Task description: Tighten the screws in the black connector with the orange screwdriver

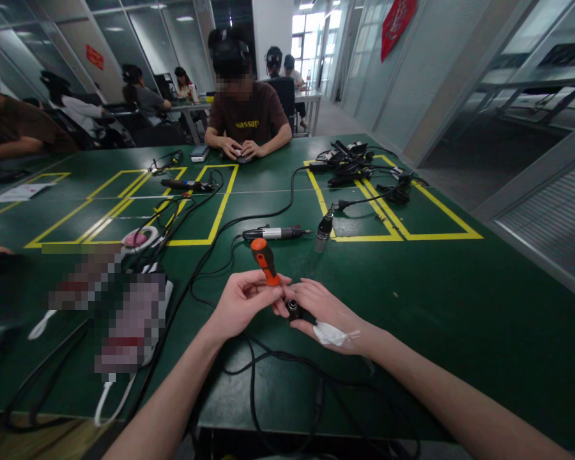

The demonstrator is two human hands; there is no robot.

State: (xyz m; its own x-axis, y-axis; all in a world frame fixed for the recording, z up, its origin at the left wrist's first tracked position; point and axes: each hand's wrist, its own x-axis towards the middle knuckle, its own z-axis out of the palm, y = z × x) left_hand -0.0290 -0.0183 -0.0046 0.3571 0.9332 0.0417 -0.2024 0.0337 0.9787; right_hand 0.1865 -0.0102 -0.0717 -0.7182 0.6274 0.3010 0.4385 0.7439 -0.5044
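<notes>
My left hand (246, 301) is closed on a screwdriver (264, 260) with an orange and black handle, its handle end up and its lower end hidden by the fingers. Close against it, my right hand (323, 305) is wrapped round a dark cylindrical part (293, 309) with a round metallic opening facing up. A white patch (333, 333) is on my right wrist. Just beyond both hands lies a silver and black electric screwdriver (273, 234), its bit pointing right. Beside its tip, a black and silver cylindrical tool piece (322, 233) stands upright.
Black cables (268, 354) run under my forearms and along the left. Two phone-like devices (134, 326) lie left, and another corded tool (184, 185) lies further back. Heaped black adapters and cords (347, 163) are at back right. A person (244, 115) works across the green table (460, 300).
</notes>
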